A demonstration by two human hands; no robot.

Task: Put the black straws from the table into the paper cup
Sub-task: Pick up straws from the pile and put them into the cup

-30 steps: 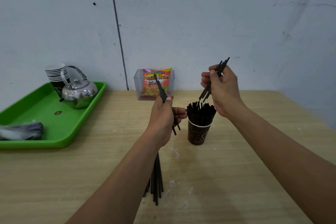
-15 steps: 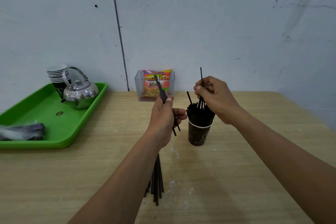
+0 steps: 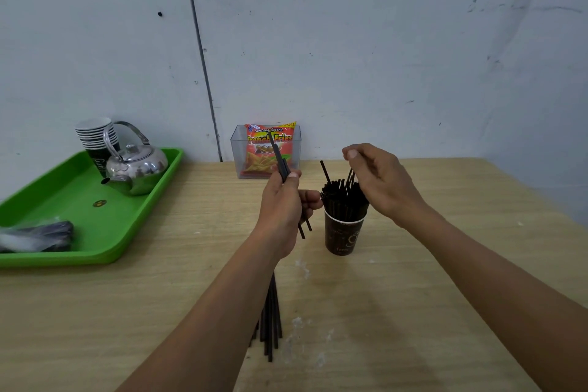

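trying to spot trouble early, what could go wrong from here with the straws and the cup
The paper cup is already crowded with straws, and the right hand works right above it, so a nudge could tip it. The left hand holds a few straws loosely; one might slip. The straws on the table lie partly under the left forearm and could be swept aside.

The straws (image 3: 342,197) are black, standing in a dark brown paper cup (image 3: 343,234) with pale printed lettering and a white rim. The table (image 3: 413,312) is light wood grain (with whitish smudges). The tray (image 3: 95,242) is bright green, the kettle (image 3: 136,169) shiny silver, the snack packet (image 3: 269,149) red, orange and yellow.
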